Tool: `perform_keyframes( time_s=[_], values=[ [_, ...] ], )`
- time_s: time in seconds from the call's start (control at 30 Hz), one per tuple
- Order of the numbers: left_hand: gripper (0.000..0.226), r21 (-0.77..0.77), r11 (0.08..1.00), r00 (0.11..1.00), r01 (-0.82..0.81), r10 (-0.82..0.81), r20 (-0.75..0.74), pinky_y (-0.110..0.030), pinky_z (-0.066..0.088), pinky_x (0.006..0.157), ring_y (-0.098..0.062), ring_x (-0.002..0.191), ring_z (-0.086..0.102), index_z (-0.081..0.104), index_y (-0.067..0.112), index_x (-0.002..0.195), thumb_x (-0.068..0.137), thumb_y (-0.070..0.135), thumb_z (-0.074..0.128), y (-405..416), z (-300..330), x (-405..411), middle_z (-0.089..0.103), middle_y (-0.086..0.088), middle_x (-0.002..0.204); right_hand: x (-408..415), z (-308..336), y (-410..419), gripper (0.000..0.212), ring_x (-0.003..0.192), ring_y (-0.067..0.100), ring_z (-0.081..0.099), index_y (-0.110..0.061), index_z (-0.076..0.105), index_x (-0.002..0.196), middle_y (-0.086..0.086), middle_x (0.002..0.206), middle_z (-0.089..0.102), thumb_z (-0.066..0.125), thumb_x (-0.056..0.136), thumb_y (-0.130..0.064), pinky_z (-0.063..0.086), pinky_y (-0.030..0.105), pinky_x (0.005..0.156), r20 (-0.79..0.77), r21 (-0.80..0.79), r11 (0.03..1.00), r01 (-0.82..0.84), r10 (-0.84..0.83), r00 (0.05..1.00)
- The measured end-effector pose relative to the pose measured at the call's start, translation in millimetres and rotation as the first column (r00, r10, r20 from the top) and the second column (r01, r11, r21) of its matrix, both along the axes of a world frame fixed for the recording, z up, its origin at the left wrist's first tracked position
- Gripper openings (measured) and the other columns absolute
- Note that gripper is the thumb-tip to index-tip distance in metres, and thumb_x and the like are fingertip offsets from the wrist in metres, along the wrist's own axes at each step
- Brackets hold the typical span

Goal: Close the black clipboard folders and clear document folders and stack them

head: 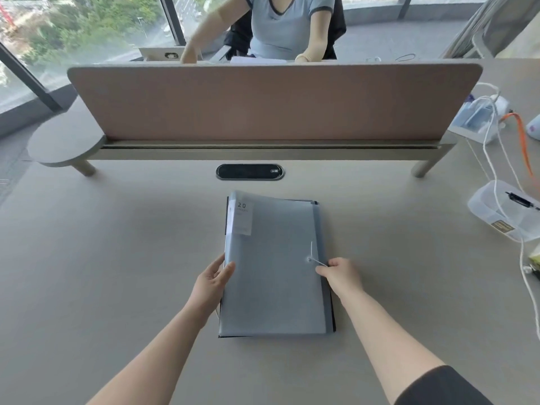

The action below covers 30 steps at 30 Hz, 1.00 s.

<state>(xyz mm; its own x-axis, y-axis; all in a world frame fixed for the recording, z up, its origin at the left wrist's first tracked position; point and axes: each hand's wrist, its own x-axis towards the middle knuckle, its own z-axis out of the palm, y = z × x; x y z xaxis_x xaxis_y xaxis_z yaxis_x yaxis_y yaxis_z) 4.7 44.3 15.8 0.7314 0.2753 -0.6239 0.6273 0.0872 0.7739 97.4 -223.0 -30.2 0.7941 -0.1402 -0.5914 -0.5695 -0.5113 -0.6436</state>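
Note:
A pale blue clear document folder (271,276) lies closed on top of a stack in the middle of the desk. It has a white label reading "20" at its far left corner. Dark edges of black clipboard folders (329,311) show beneath it along the right and near sides. My left hand (214,280) grips the clear folder's left edge, thumb on top. My right hand (340,273) pinches the thin elastic cord (317,262) that runs from a small button on the cover near the right edge.
A pink divider panel (263,103) crosses the desk behind a black cable port (249,171). A person sits beyond it. At the right lie a clear plastic box (502,214) with a pen, white cables (493,159), an orange strap and packaged items.

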Motion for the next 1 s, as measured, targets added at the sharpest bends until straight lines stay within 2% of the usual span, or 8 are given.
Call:
perform_keyframes(
  time_s=[0.2, 0.4, 0.53, 0.63, 0.7, 0.8, 0.9, 1.0],
  values=[
    [0.046, 0.001, 1.0, 1.0, 0.019, -0.019, 0.002, -0.02, 0.055, 0.066, -0.004, 0.087, 0.074, 0.053, 0.034, 0.139, 0.094, 0.038, 0.062, 2.8, -3.9, -0.7, 0.076, 0.009, 0.108, -3.9, 3.9, 5.7, 0.018, 0.061, 0.023, 0.043, -0.014, 0.055, 0.069, 0.004, 0.062, 0.048, 0.072, 0.073, -0.015, 0.027, 0.032, 0.059, 0.031, -0.077, 0.997, -0.007, 0.009, 0.999],
    [0.047, 0.028, 0.999, 1.0, 0.016, -0.016, -0.01, -0.017, 0.054, 0.062, -0.002, 0.079, 0.073, 0.053, 0.034, 0.138, 0.093, 0.039, 0.063, 3.9, -8.7, -0.4, 0.076, 0.008, 0.105, -5.3, 4.8, 9.3, 0.024, 0.064, 0.023, 0.048, 0.003, 0.065, 0.087, 0.005, 0.068, 0.056, 0.073, 0.073, -0.015, 0.033, 0.031, 0.06, 0.024, -0.107, 0.994, 0.032, -0.029, 0.999],
    [0.052, 0.022, 1.0, 1.0, -0.02, 0.02, -0.015, -0.041, 0.057, 0.089, -0.013, 0.092, 0.074, 0.053, 0.032, 0.139, 0.09, 0.04, 0.066, 4.1, -15.2, -0.4, 0.077, 0.007, 0.103, -5.8, 10.1, 10.2, 0.025, 0.069, 0.024, 0.052, 0.002, 0.066, 0.092, 0.007, 0.073, 0.059, 0.073, 0.075, -0.014, 0.036, 0.031, 0.064, 0.02, -0.115, 0.993, 0.026, -0.024, 1.0],
    [0.057, 0.027, 0.999, 0.999, -0.023, 0.024, -0.026, -0.047, 0.056, 0.092, -0.017, 0.092, 0.074, 0.053, 0.035, 0.138, 0.084, 0.048, 0.068, 3.3, -13.5, -0.7, 0.078, 0.005, 0.1, -7.0, 15.5, 9.4, 0.023, 0.072, 0.026, 0.055, -0.002, 0.066, 0.093, 0.006, 0.074, 0.06, 0.072, 0.078, -0.019, 0.039, 0.032, 0.065, 0.01, -0.1, 0.995, 0.003, -0.002, 1.0],
    [0.07, 0.038, 0.999, 0.999, -0.021, 0.022, -0.032, -0.048, 0.056, 0.092, -0.018, 0.092, 0.074, 0.053, 0.035, 0.137, 0.072, 0.058, 0.067, 2.3, -11.1, -0.4, 0.076, 0.003, 0.102, -9.5, 19.1, 8.1, 0.026, 0.079, 0.033, 0.062, -0.002, 0.066, 0.096, 0.012, 0.078, 0.066, 0.069, 0.08, -0.023, 0.047, 0.035, 0.071, 0.007, -0.068, 0.998, 0.006, -0.005, 1.0],
    [0.083, 0.087, 0.996, 0.999, -0.02, 0.024, -0.041, -0.047, 0.054, 0.094, -0.02, 0.097, 0.071, 0.049, 0.03, 0.14, 0.065, 0.062, 0.063, 0.6, -5.7, -0.6, 0.072, 0.007, 0.105, -19.0, 25.0, 2.3, 0.032, 0.101, 0.036, 0.064, 0.003, 0.064, 0.103, 0.017, 0.105, 0.071, 0.064, 0.085, -0.024, 0.05, 0.041, 0.089, 0.017, -0.033, 0.999, 0.038, -0.038, 0.999],
    [0.081, 0.106, 0.994, 0.999, -0.015, 0.019, -0.035, -0.04, 0.05, 0.093, -0.013, 0.099, 0.066, 0.042, 0.026, 0.144, 0.07, 0.055, 0.059, -2.1, 1.8, -3.0, 0.064, 0.018, 0.104, -36.6, 26.7, -8.6, 0.021, 0.095, 0.031, 0.063, -0.008, 0.062, 0.106, 0.006, 0.097, 0.068, 0.06, 0.089, -0.021, 0.05, 0.045, 0.091, 0.01, 0.023, 0.998, 0.05, -0.05, 0.999],
    [0.084, 0.092, 0.995, 0.999, -0.025, 0.029, -0.034, -0.045, 0.046, 0.103, -0.015, 0.106, 0.063, 0.04, 0.024, 0.146, 0.07, 0.056, 0.06, 0.5, 7.7, -5.8, 0.063, 0.018, 0.11, -56.7, 27.0, -21.7, 0.024, 0.099, 0.026, 0.062, -0.012, 0.061, 0.115, 0.0, 0.099, 0.065, 0.059, 0.091, -0.018, 0.051, 0.044, 0.094, -0.023, 0.084, 0.992, 0.093, -0.092, 0.996]
  ],
)
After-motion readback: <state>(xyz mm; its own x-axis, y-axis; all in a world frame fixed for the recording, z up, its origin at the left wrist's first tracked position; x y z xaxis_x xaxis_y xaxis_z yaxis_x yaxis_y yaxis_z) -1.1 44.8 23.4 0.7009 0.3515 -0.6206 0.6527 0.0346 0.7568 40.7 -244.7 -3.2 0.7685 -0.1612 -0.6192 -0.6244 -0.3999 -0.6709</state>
